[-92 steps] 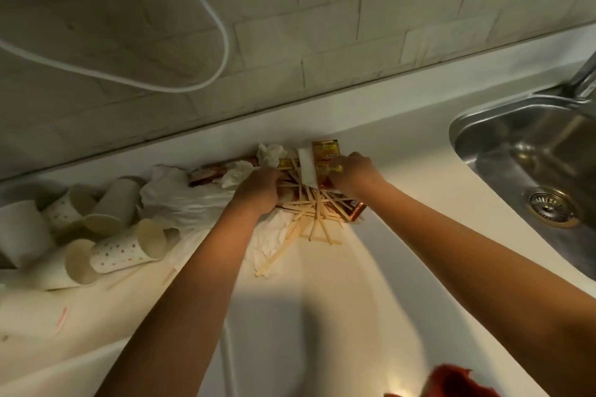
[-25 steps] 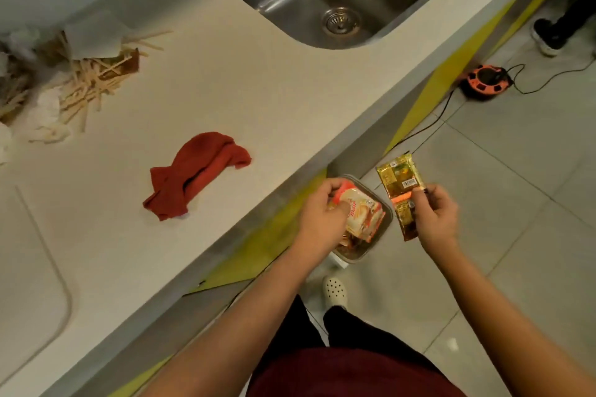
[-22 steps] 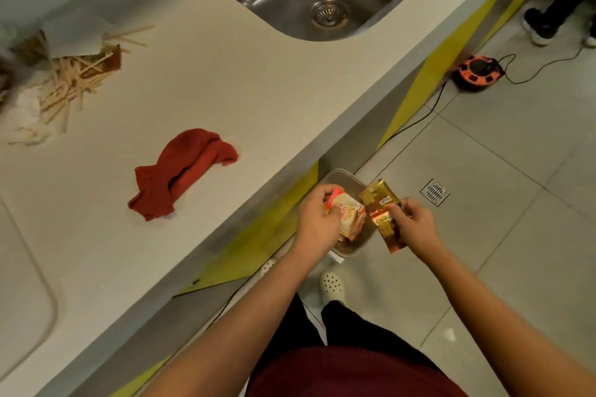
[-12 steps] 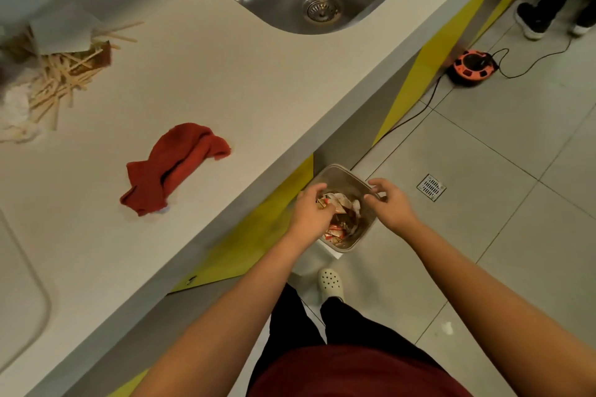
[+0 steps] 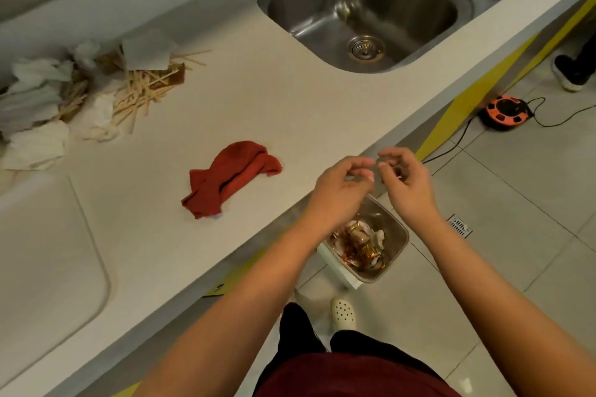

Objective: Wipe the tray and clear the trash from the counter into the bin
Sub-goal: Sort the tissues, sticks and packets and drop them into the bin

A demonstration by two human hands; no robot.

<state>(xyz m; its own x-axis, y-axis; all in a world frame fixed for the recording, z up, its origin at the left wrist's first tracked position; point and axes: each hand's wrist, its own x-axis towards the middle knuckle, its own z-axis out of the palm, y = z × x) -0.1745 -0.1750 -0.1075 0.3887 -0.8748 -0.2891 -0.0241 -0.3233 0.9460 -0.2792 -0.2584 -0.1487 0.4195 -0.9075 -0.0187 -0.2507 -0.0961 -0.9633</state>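
A small bin (image 5: 392, 246) stands on the floor below the counter edge, with wrappers (image 5: 358, 242) and paper inside. My left hand (image 5: 342, 190) and my right hand (image 5: 404, 180) hover above it, fingers loosely curled, both empty, fingertips almost meeting. A red cloth (image 5: 230, 176) lies crumpled on the white counter (image 5: 258, 100). A trash pile (image 5: 93, 90) of wooden sticks, tissues and wrappers sits at the far left of the counter. A white tray (image 5: 48, 255) lies at the left edge, partly out of view.
A steel sink (image 5: 361, 10) is set into the counter at the upper right. On the tiled floor lie an orange cable reel (image 5: 504, 109) with its cord and a floor drain (image 5: 459, 226). Another person's shoe (image 5: 569, 76) shows at the right edge.
Both hands carried wrappers from the counter pile to the bin and dropped them in. Since then they have risen above the bin, empty.
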